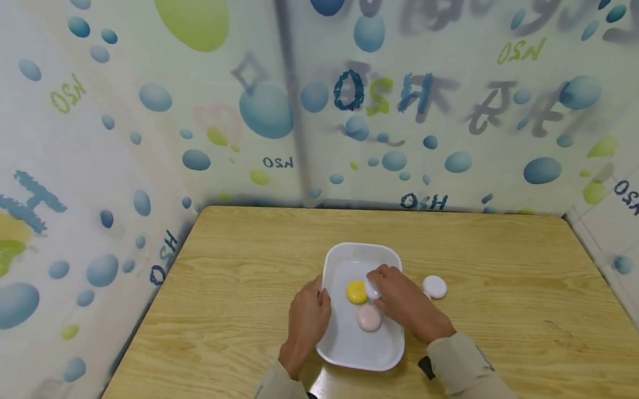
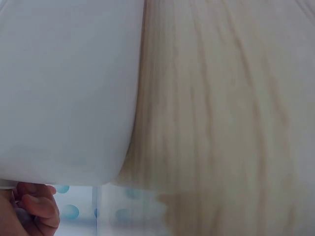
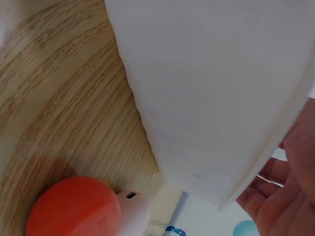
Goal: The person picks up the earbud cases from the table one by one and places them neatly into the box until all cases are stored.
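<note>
A white rectangular tray [image 1: 360,353] lies on the wooden table. My left hand [image 1: 309,314] holds its left rim, thumb over the edge. Inside, a yellow round piece [image 1: 356,292] and a pale pink round piece [image 1: 369,318] lie close together. Over the tray's right half, my right hand [image 1: 402,297] grips a white, smooth round piece [image 1: 372,289] right beside the yellow one. In the right wrist view, the curled fingers [image 3: 275,196] show past the tray's rim, and what they hold is hidden there.
Right of the tray, another white round piece [image 1: 434,287] lies on the table [image 1: 513,315]. The right wrist view shows an orange-red rounded piece [image 3: 74,209] beside a pale one [image 3: 134,214] with a dark slot. A patterned wall [image 1: 356,165] borders the table's far edge.
</note>
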`<state>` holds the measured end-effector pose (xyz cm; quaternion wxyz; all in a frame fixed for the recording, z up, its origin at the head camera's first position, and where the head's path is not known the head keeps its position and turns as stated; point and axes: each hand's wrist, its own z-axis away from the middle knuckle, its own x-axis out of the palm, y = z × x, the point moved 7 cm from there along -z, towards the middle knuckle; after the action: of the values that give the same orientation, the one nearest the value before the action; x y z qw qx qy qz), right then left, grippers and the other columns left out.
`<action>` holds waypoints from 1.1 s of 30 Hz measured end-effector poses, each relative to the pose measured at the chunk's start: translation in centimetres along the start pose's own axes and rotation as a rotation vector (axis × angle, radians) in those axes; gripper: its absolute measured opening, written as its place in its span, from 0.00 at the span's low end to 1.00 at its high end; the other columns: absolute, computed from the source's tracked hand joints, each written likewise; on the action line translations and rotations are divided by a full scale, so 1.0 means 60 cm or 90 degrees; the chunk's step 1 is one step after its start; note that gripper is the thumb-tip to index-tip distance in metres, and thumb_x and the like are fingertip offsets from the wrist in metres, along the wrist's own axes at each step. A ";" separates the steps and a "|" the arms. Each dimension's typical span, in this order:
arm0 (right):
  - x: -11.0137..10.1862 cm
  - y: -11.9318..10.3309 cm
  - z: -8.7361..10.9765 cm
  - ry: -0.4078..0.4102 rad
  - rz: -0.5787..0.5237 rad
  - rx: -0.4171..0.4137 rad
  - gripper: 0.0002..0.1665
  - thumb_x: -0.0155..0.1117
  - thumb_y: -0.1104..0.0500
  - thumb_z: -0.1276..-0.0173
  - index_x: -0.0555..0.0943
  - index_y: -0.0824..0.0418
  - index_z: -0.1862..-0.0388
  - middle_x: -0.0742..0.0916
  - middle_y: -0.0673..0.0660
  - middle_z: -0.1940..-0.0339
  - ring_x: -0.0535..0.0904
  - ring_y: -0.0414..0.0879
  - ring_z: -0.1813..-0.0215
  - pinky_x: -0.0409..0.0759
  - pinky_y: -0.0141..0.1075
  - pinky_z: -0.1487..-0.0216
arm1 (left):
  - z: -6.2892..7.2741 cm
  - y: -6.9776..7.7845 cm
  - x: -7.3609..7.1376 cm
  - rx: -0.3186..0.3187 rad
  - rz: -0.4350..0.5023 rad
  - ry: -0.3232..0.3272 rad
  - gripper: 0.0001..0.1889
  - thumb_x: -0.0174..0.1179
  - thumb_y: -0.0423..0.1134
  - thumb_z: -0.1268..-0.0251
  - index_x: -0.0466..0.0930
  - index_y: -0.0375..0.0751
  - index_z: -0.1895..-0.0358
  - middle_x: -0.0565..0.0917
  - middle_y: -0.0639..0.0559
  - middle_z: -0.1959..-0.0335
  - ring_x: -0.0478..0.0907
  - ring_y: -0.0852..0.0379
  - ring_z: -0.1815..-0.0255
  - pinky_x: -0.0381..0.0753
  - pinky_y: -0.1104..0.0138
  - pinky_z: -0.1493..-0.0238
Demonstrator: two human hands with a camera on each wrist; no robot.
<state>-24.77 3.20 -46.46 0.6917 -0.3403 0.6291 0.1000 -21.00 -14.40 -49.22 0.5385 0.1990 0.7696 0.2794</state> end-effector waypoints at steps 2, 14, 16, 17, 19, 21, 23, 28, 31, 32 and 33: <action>0.002 0.000 -0.002 -0.007 0.020 0.000 0.27 0.71 0.58 0.36 0.76 0.62 0.39 0.80 0.58 0.48 0.76 0.48 0.50 0.79 0.42 0.46 | 0.000 0.002 0.000 0.005 0.000 0.001 0.18 0.56 0.32 0.34 0.81 0.37 0.43 0.86 0.42 0.62 0.84 0.44 0.61 0.80 0.52 0.63; 0.015 -0.002 -0.013 -0.019 0.126 -0.023 0.23 0.71 0.60 0.37 0.79 0.64 0.44 0.81 0.60 0.52 0.77 0.51 0.52 0.81 0.42 0.50 | -0.001 0.002 0.002 0.000 -0.007 -0.010 0.18 0.56 0.32 0.34 0.80 0.37 0.41 0.85 0.42 0.61 0.84 0.46 0.62 0.80 0.54 0.64; 0.018 -0.002 -0.014 -0.013 0.136 -0.031 0.22 0.71 0.61 0.37 0.79 0.64 0.45 0.82 0.60 0.52 0.77 0.52 0.52 0.81 0.43 0.50 | -0.001 0.003 0.001 0.002 -0.007 -0.008 0.18 0.56 0.32 0.34 0.80 0.36 0.41 0.86 0.42 0.61 0.84 0.46 0.62 0.80 0.54 0.64; 0.019 -0.002 -0.014 -0.011 0.139 -0.034 0.22 0.71 0.61 0.37 0.79 0.64 0.45 0.82 0.60 0.51 0.78 0.52 0.51 0.81 0.43 0.49 | -0.001 0.003 0.001 0.004 -0.007 -0.007 0.18 0.56 0.32 0.34 0.80 0.36 0.41 0.86 0.42 0.61 0.84 0.46 0.62 0.80 0.54 0.64; 0.020 -0.002 -0.014 -0.009 0.138 -0.037 0.24 0.71 0.61 0.37 0.79 0.63 0.42 0.82 0.60 0.47 0.78 0.54 0.48 0.80 0.44 0.47 | -0.001 0.004 0.001 0.005 -0.008 -0.006 0.18 0.56 0.32 0.34 0.80 0.36 0.41 0.86 0.42 0.61 0.84 0.46 0.62 0.80 0.53 0.64; 0.020 -0.001 -0.012 -0.008 0.127 -0.037 0.29 0.72 0.60 0.38 0.77 0.63 0.38 0.81 0.62 0.41 0.77 0.56 0.41 0.79 0.47 0.43 | -0.001 0.004 0.001 0.006 -0.010 -0.005 0.18 0.56 0.32 0.34 0.80 0.36 0.42 0.85 0.42 0.62 0.83 0.46 0.63 0.80 0.54 0.64; 0.018 -0.001 -0.010 -0.004 0.117 -0.043 0.35 0.73 0.59 0.39 0.73 0.63 0.34 0.77 0.63 0.34 0.74 0.59 0.35 0.76 0.50 0.39 | -0.001 0.004 0.001 0.007 -0.010 -0.004 0.18 0.57 0.32 0.34 0.80 0.36 0.42 0.85 0.42 0.63 0.83 0.47 0.64 0.80 0.54 0.65; 0.011 0.000 -0.006 0.006 0.111 -0.050 0.43 0.74 0.56 0.39 0.67 0.62 0.27 0.69 0.65 0.26 0.66 0.61 0.27 0.70 0.53 0.33 | 0.000 0.003 0.000 0.004 -0.008 -0.005 0.18 0.57 0.31 0.34 0.80 0.36 0.41 0.85 0.42 0.63 0.83 0.47 0.64 0.80 0.55 0.65; 0.004 0.002 -0.006 0.016 0.116 -0.046 0.44 0.73 0.55 0.38 0.66 0.61 0.26 0.68 0.64 0.25 0.65 0.60 0.26 0.69 0.53 0.32 | 0.000 0.002 0.000 0.000 -0.010 -0.002 0.18 0.57 0.32 0.34 0.81 0.36 0.41 0.85 0.42 0.63 0.83 0.46 0.63 0.80 0.54 0.65; 0.002 0.003 -0.005 0.022 0.120 -0.046 0.44 0.73 0.54 0.38 0.66 0.61 0.26 0.68 0.64 0.25 0.65 0.60 0.26 0.69 0.53 0.32 | 0.000 0.002 0.000 0.000 -0.010 -0.001 0.18 0.57 0.32 0.34 0.81 0.36 0.41 0.85 0.42 0.62 0.84 0.46 0.63 0.80 0.54 0.65; -0.002 0.005 -0.004 0.030 0.123 -0.045 0.43 0.73 0.54 0.38 0.67 0.62 0.27 0.69 0.64 0.25 0.66 0.60 0.27 0.69 0.53 0.32 | 0.000 0.002 0.000 0.000 -0.011 -0.001 0.18 0.57 0.32 0.34 0.81 0.36 0.42 0.85 0.42 0.62 0.84 0.46 0.63 0.80 0.54 0.65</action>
<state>-25.16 3.32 -46.44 0.6517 -0.3045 0.6710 0.1800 -20.99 -14.31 -49.15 0.5414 0.1923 0.7709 0.2748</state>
